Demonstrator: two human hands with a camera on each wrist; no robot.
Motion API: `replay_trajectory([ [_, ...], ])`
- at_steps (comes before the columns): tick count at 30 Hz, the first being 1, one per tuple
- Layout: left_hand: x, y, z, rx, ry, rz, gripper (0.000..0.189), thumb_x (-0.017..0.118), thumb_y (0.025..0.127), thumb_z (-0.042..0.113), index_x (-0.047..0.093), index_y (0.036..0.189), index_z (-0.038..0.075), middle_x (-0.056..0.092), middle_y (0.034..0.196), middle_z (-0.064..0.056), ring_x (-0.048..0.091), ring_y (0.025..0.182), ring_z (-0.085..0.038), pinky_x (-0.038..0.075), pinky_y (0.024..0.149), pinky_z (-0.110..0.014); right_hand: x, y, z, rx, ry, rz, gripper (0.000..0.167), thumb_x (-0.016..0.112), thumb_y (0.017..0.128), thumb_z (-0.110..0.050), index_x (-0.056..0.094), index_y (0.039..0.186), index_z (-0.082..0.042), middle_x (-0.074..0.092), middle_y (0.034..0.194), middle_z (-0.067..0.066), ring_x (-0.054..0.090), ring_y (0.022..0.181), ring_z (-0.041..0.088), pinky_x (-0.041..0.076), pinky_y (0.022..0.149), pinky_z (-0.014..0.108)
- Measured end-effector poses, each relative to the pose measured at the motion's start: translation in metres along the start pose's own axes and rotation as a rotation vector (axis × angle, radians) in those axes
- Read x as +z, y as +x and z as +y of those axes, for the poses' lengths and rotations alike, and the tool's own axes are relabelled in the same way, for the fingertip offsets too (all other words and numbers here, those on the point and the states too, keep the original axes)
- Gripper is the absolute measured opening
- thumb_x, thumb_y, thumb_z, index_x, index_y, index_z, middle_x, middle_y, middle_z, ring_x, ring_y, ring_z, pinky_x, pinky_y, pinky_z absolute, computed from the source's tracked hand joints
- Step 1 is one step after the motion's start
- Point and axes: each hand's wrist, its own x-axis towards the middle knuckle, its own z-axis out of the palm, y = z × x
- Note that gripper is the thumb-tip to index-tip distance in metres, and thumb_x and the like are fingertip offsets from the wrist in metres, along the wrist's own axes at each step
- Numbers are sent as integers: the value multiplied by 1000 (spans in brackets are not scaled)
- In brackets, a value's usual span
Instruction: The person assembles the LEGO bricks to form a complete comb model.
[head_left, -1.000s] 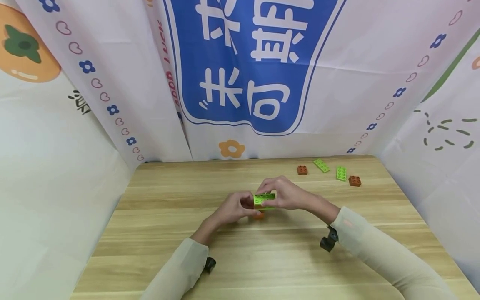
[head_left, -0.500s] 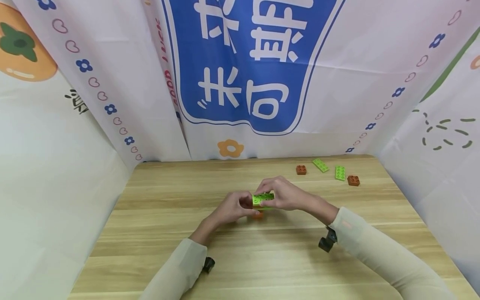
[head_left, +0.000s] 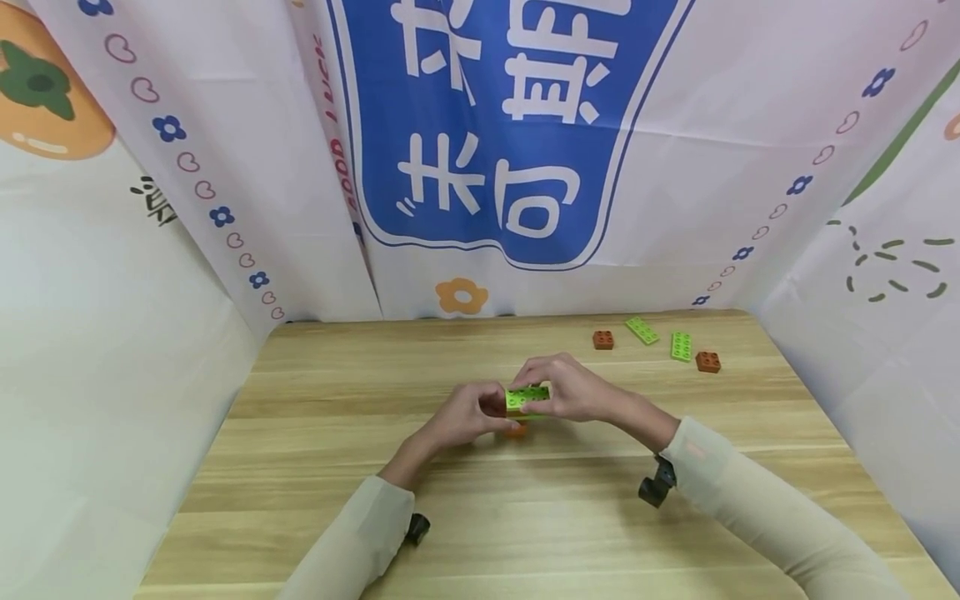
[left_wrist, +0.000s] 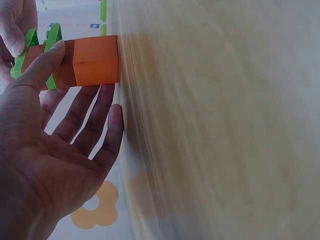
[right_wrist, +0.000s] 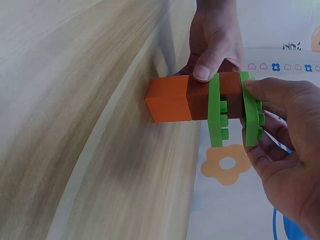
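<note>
A stack of toy building bricks stands on the table in front of me. Its base is an orange block [right_wrist: 170, 100], followed upward by a brown brick [right_wrist: 198, 98], a green plate [right_wrist: 214, 112], a second brown brick [right_wrist: 230, 95] and a top green plate [right_wrist: 252, 117]. Both plates stick out sideways past the bricks. My left hand [head_left: 467, 414] holds the stack from the left, thumb on the side near the lower plate. With thumb and fingers, my right hand [head_left: 577, 390] pinches the top plate. Whether that plate is fully pressed down I cannot tell.
At the back right of the wooden table [head_left: 337, 467] lie a brown brick [head_left: 603, 340], a green plate [head_left: 642, 330], another green plate [head_left: 681, 347] and another brown brick [head_left: 708, 361]. Printed cloth [head_left: 675, 208] hangs behind the table and at both sides.
</note>
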Motion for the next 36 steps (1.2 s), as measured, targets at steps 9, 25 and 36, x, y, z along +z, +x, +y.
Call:
replay_trajectory([
  [9, -2, 1, 0, 13, 3, -5, 19, 88, 90, 19, 70, 94, 16, 72, 92, 5, 64, 81, -12, 56, 73, -28, -1, 1, 1, -10, 6, -1, 30, 86, 90, -11, 80, 118, -8, 77, 113, 1, 72, 104, 15, 59, 90, 35],
  [25, -1, 0, 2, -12, 12, -6, 22, 90, 88, 24, 70, 94, 16, 71, 93, 4, 61, 81, -13, 53, 74, -28, -19, -8, 12, -7, 29, 59, 32, 82, 95, -19, 77, 124, -10, 74, 129, 4, 69, 123, 24, 55, 104, 44],
  [36, 0, 1, -1, -14, 9, -3, 21, 90, 88, 24, 72, 95, 17, 73, 95, 6, 65, 84, -12, 56, 78, -28, -32, -15, 28, -47, -20, 87, 35, 86, 90, -16, 78, 123, -9, 75, 128, 5, 69, 121, 26, 56, 101, 48],
])
